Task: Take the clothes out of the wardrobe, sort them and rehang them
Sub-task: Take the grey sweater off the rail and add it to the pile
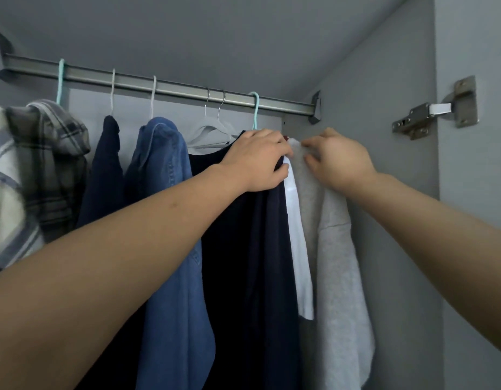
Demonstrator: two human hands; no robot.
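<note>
While both my arms reach up and forward into the wardrobe, my left hand [259, 159] lies palm-down on the shoulder of the dark navy garment [243, 249], fingers curled over its top edge and gripping the cloth just under the teal hanger [255, 108] at the right end of the rail [173, 90]. My right hand [336, 161] is just beside it, nearer the right wall of the wardrobe [384, 94], its fingertips [307, 143] bent and pinching the top of the light grey garment [339, 263]. A white garment [298, 249] hangs squeezed between the navy one and the grey one, directly below the gap between my two hands. All three hang with their long axis straight down from the rail, tops at my fingers, hems running toward the bottom of the view. My forearms are bare, the left crossing from the lower left corner, the right coming in from the right edge, wrists roughly level. Further left along the rail hang two empty white hangers [207, 130], then a blue denim shirt [165, 220], another dark navy top [106, 170] and, by the left end of the rail, a plaid shirt [32, 170] on a second teal hanger. A metal door hinge [435, 114] sits on the right side panel
</note>
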